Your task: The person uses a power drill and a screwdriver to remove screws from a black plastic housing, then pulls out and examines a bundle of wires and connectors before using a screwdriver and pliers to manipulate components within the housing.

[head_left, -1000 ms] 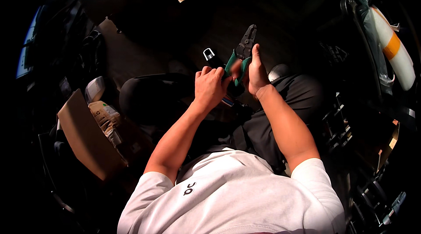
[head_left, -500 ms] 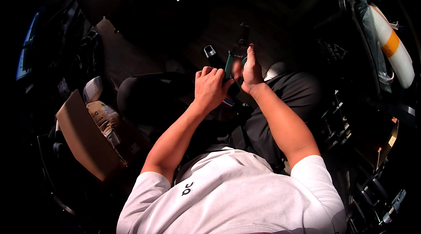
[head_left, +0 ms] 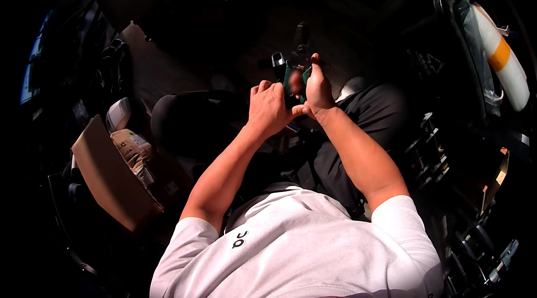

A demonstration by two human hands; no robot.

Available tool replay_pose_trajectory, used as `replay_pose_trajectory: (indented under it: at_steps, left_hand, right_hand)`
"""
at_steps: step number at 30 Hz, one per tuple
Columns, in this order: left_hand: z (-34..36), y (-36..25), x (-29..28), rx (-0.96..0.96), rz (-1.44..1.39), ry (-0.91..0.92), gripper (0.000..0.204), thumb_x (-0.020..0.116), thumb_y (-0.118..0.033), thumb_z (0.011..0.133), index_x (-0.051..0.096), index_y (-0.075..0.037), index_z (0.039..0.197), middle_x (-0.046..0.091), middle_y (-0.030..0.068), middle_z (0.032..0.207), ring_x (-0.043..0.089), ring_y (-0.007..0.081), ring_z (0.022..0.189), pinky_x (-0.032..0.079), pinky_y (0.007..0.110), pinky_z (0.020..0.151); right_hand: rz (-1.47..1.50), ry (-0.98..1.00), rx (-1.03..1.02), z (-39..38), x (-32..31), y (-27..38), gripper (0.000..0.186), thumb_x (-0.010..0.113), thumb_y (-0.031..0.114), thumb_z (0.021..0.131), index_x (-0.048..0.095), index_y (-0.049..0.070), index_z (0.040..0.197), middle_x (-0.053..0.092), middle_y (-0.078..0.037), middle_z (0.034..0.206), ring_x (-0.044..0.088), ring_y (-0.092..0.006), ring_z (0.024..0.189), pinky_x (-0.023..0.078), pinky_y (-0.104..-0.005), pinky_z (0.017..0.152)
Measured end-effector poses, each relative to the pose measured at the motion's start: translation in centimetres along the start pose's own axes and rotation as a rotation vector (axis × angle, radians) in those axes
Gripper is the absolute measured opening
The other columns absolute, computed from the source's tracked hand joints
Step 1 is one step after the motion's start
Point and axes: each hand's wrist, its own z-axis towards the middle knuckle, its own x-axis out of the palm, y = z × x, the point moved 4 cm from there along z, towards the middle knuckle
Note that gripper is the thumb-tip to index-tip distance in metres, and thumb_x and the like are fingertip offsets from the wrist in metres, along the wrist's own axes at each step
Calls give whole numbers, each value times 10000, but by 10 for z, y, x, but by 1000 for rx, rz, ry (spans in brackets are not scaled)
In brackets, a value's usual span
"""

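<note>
Between my two hands, above my lap, is a dark green object (head_left: pixel 288 81) with a smeared reddish patch in its middle; its kind is unclear. My left hand (head_left: pixel 270 107) is curled against its left side, with the thumb reaching across below it toward my right hand. My right hand (head_left: pixel 320 90) grips its right side, thumb pointing up and away; the other fingers are mostly hidden. A black part with a silvery rectangular end (head_left: pixel 278 60) sticks out beyond my left fingers. Farther out is a dark cylindrical part (head_left: pixel 302 35); whether these parts join is hard to tell.
An open cardboard box (head_left: pixel 109 178) with a brown package (head_left: pixel 132 147) in it stands at my left. At the right lies a white roll with an orange band (head_left: pixel 499 55). My black-trousered legs are bent around the hands. Deep shadow hides much of the floor.
The green object has tilted, and the silvery-ended part has shifted right and nearer the upright cylinder, which shows more now. My left thumb has stretched out toward my right wrist.
</note>
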Motion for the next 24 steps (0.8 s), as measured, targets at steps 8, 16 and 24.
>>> replay_pose_trajectory:
  at_steps: [8,16,24]
  left_hand:
    - [6,-2,-5,32,-18,88,766,622,-764,721,587,-15,876,638,109,827,573,318,952,407,431,882]
    - [6,-6,-8,42,-61,133,720,484,-687,901,624,7,1027,635,148,939,543,326,980,387,437,894]
    - [4,-6,-7,14,-80,147,635,452,-644,942,612,-33,1003,601,140,914,518,326,941,364,442,879]
  right_hand:
    - [-1,-40,-144,5,-3,-7,666,318,644,1007,639,62,1058,640,-48,844,592,-156,757,493,-309,768]
    - [104,290,-21,-1,8,-3,913,169,751,958,636,-23,1084,702,-126,904,679,-230,903,539,-365,901]
    - [108,203,0,2,7,-3,900,255,791,926,645,-18,985,674,-93,796,673,-195,790,548,-331,814]
